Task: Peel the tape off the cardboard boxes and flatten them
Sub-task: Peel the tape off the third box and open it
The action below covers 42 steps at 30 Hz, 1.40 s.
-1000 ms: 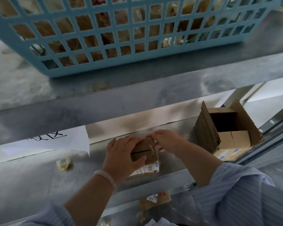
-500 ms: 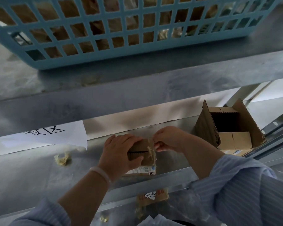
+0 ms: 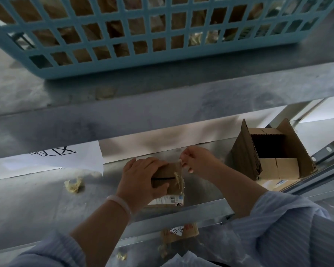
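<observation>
Both busy: left hand (image 3: 141,180) grips small box (image 3: 170,180); right hand (image 3: 198,160) pinches tape (image 3: 180,170).

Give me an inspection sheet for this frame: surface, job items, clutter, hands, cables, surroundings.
Surface: grey metal shelf, scuffed, with a white paper sheet bearing printed characters at its back left.
Job's things: small cardboard box with clear tape partly lifted; open cardboard box at right, flaps up.
Clutter: crumpled tape wad on the shelf; labelled cardboard scrap and tape bits below the shelf edge.
Grippers: left hand presses down on the small box; right hand pinches the tape end.
Cables: nothing seen.
Surroundings: blue plastic basket holding cardboard on the upper shelf.
</observation>
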Motion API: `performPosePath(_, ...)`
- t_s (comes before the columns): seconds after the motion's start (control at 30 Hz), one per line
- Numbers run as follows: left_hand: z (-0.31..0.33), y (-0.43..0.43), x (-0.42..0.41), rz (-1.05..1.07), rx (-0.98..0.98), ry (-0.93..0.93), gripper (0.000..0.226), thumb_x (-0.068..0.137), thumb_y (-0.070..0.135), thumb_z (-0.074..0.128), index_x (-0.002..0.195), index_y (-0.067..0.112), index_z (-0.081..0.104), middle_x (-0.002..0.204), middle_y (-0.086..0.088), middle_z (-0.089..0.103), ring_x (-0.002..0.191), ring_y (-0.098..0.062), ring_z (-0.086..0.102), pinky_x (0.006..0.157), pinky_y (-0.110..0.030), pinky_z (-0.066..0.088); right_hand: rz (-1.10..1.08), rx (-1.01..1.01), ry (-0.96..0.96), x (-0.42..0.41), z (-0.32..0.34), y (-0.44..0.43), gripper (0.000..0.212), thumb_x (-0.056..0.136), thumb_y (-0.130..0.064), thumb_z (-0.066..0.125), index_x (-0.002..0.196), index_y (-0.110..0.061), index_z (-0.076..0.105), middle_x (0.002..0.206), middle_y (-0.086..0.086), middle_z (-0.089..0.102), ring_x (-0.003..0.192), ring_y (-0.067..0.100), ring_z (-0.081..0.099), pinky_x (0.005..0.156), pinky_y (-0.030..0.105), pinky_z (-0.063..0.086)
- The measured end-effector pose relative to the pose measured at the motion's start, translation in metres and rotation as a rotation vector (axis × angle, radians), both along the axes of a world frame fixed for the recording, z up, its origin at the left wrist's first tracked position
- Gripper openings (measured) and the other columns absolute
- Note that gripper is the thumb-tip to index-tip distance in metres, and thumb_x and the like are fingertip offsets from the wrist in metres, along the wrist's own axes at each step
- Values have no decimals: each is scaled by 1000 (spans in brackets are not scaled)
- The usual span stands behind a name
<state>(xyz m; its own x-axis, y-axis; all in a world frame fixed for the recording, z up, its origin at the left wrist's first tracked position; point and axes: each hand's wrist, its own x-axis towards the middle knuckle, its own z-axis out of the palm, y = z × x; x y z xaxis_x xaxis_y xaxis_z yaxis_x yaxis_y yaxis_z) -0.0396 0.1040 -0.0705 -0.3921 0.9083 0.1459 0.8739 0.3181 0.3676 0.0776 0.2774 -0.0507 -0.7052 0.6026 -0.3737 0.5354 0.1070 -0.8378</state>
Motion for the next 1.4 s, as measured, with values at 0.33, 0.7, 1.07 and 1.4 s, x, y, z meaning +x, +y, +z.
performPosePath(0.33,0,3,2,39,45,39,49,71,60,55,115,38,58,107,16,60,97,-11,57,92,-44,44,-92,247,202,35,-7,-28,14,95,-16,55,83,-22,60,76,-4,60,70,9,55,65,24,47)
performPosePath(0.7,0,2,3,54,32,54,50,71,60,55,115,37,59,107,17,59,98,-12,56,94,-41,41,-221,-111,194,24,-2,-27,7,85,-11,70,89,-8,65,83,11,70,71,19,68,64,24,58)
performPosePath(1.07,0,3,5,122,80,52,49,72,59,51,113,36,61,104,15,62,95,-14,59,90,-43,45,108,597,165,38,-16,-35,19,90,-21,65,107,-23,72,100,-8,66,89,4,60,82,15,48)
performPosePath(1.4,0,4,5,145,33,62,51,72,61,46,116,38,60,105,16,60,97,-13,57,90,-41,44,148,525,89,33,-6,-30,11,95,-17,56,89,-20,64,85,-9,61,78,8,57,72,24,47)
